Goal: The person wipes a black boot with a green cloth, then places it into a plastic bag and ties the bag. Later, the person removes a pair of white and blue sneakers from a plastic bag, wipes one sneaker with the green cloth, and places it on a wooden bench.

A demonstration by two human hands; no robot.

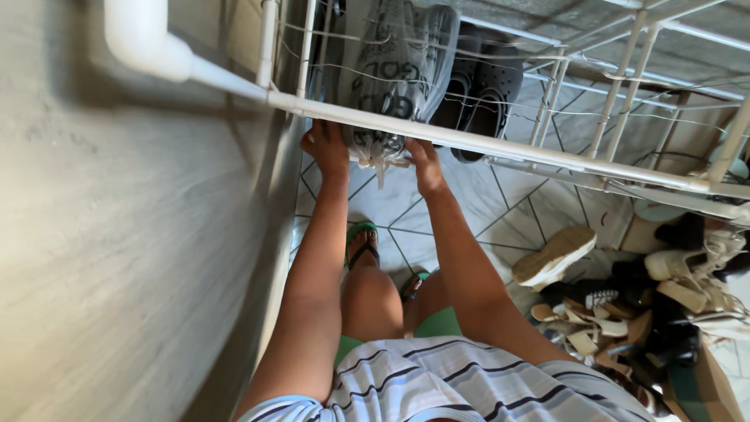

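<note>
The person stood close to a white rack [500, 147] made of plastic tubes and thin cords, and looked down at it. Both arms were stretched forward under the front bar of the rack. The left hand [326, 148] and the right hand [426, 162] were on the lower end of a grey plastic bag [394, 70] with dark print on it. The bag lay on the cords of the shelf, at its left end, and its knotted end hung down a little past the front bar, between the 2 hands. The left hand touched the bag from the left side, and its fingers were curled against it. The right hand touched it from the right, near the knot. The bar hid the fingertips, so I could not tell if either hand was really closed on the bag.

Just beside the bag, on the same shelf, lay a pair of black clogs [486, 86] with small holes. Below, on the tiled floor [500, 219], a pile of shoes [625, 305] was on the right side, well apart from the hands. On the left was a grey wall [117, 258].
</note>
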